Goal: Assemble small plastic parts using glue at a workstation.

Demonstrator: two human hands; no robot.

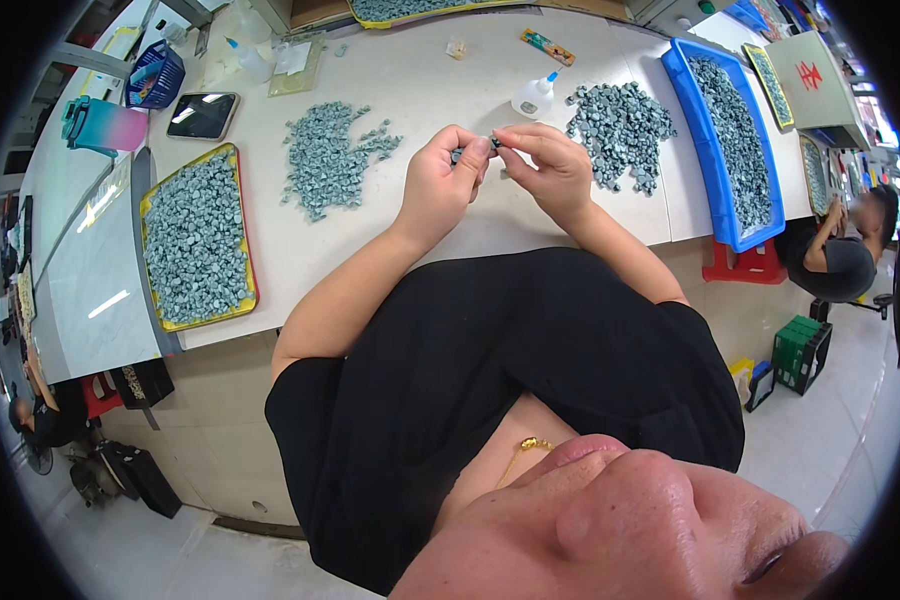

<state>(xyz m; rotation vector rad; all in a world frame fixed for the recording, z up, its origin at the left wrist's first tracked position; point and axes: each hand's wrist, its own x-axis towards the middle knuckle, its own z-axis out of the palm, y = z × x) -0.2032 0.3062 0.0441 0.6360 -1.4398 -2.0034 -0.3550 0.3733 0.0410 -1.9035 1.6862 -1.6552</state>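
Above the table, my left hand (442, 185) is closed with thumb against fingers, and small dark grey-green pieces (457, 156) peek out of it. Close beside it, my right hand (555, 175) is pinched at the tips of thumb and index finger, meeting the left fingertips around one small dark piece (495, 143). The fingers mostly cover that piece, so its shape cannot be made out. A loose pile of grey-green pieces (325, 165) lies left of my hands. To their right spreads a darker pile (625, 130). A white squeeze bottle (533, 99) with a blue tip stands just beyond.
At the left, a yellow-rimmed tray (210, 318) is full of similar pieces, with a phone (202, 116) and a pink-and-teal bottle (115, 127) behind it. On the right stands a long blue bin (757, 234) of pieces. A co-worker (840, 250) sits farther right.
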